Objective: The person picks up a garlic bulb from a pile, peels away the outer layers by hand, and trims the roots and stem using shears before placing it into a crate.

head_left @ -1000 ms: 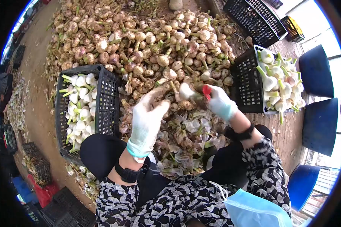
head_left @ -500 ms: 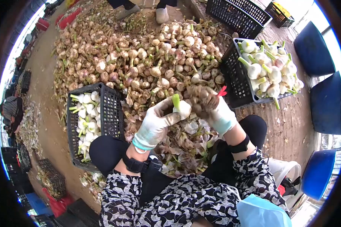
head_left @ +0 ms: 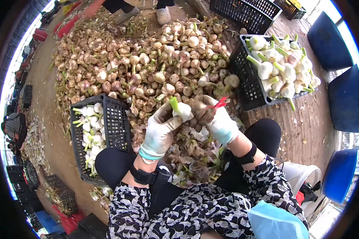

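A worker's gloved left hand (head_left: pixel 157 134) pinches a green-stemmed garlic bulb (head_left: pixel 183 112), now bared white, over papery husks (head_left: pixel 195 148); the right hand (head_left: pixel 221 124) curls close beside it, any grip impossible to tell; whitened garlic tops the right-hand crate (head_left: pixel 243 88).

I have one view, worn on the head, looking forward and steeply down past the blue mask (head_left: pixel 277 221) and patterned sleeves. It sits close above the lap, the hands mid-picture and the garlic heap (head_left: pixel 119 67) beyond; its wide, round-edged lens bends the surroundings. No second view shares this.
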A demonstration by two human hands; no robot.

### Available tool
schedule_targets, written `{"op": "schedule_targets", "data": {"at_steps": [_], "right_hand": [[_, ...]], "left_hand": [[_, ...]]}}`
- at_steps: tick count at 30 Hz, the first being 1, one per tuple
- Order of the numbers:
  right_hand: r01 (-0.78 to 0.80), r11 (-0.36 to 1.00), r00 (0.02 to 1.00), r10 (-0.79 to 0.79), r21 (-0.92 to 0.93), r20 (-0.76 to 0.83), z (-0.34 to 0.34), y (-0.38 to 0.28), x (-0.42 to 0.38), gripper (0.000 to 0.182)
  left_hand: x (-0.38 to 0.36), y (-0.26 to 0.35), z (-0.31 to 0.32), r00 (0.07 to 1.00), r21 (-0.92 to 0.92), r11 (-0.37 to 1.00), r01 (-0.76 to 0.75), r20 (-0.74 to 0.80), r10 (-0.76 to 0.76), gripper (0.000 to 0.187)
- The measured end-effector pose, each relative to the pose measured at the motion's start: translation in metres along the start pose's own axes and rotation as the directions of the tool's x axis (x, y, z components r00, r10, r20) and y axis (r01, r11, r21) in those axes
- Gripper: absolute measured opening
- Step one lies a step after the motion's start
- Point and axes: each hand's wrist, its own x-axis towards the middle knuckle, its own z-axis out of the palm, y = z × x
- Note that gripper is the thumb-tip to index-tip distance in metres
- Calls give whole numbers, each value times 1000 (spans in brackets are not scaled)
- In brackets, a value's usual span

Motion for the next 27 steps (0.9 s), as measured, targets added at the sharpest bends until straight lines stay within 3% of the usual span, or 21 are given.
{"op": "schedule_targets", "data": {"at_steps": [2, 4, 5, 6, 9, 10, 11, 12, 13, 14, 15, 16, 18, 19, 20, 22, 23, 24, 25, 26, 27], "right_hand": [[-97, 995, 991, 98, 15, -90, 9, -7, -4, 27], [-17, 940, 974, -61, -340, -218, 14, -9, -10, 23], [27, 977, 975, -73, -213, -209, 11, -2, -5, 19], [27, 977, 975, -72, -210, -210, 10, 2, -6, 19], [175, 896, 953, -258, -408, -157, 15, -14, -13, 12], [415, 771, 845, -523, -484, -109, 19, 1, -9, 13], [444, 750, 846, -532, -490, -47, 25, -2, -13, 13], [468, 736, 848, -530, -490, 13, 31, -3, -18, 14], [451, 752, 834, -547, -481, -75, 29, -3, -13, 13], [281, 891, 912, -364, -357, -191, 19, -3, -8, 11], [86, 939, 937, -190, -334, -294, 4, 7, 1, 10], [-109, 950, 921, -14, -292, -389, -7, 17, 8, 10], [103, 765, 993, -120, -636, 16, -10, 17, 2, 14], [-14, 684, 982, 146, -729, 117, -17, 40, 3, 18], [28, 710, 999, -52, -704, -12, -6, 41, -3, 17], [96, 527, 971, -237, -845, -37, -12, 47, 2, 24], [163, 560, 924, -376, -813, -73, -10, 40, 5, 34], [166, 557, 923, -378, -814, -70, -9, 32, 5, 34], [75, 825, 974, -182, -560, -137, -7, 22, 3, 38], [-64, 970, 991, 34, -235, -131, -6, 12, 1, 43], [16, 990, 997, -25, -138, -70, -5, 27, 5, 47]], "left_hand": [[2, -3, 0, 999, 10, 1000, -24, -42, 24, 43], [3, -1, 3, 997, 96, 995, -34, -60, 40, 43], [3, 0, 3, 997, 99, 995, -33, -60, 39, 43], [3, 1, 4, 998, 118, 993, -27, -54, 34, 43], [3, -2, 7, 999, 133, 991, -24, -31, 29, 45], [3, -4, 6, 1000, 128, 991, -24, -15, 26, 47], [4, 0, 6, 991, 52, 999, -6, 133, -1, 47], [-2, 9, 22, 992, 133, 986, 97, -88, -85, 39], [4, 2, 15, 991, 0, 1000, 26, -130, -26, 36], [10, -7, 3, 983, -128, 990, -53, -179, 30, 35], [12, -9, -9, 976, -304, 951, -57, -216, -10, 32], [12, -7, -10, 976, -302, 951, -64, -218, -3, 32], [12, -2, -12, 972, -478, 876, -67, -228, -50, 30], [12, -2, -15, 971, -478, 875, -74, -235, -47, 30], [11, -2, -18, 983, -483, 874, -57, -180, -35, 32], [9, -1, -22, 998, -485, 874, -14, -60, -17, 36], [5, 6, -14, 992, -497, 867, -35, -124, -31, 43], [6, 7, -15, 992, -498, 866, -38, -123, -27, 43], [6, 8, -18, 994, -576, 818, 9, -81, -68, 43], [6, 7, -20, 994, -646, 761, 59, -34, -107, 44], [6, 4, -22, 994, -647, 760, 60, -34, -108, 44]]}}
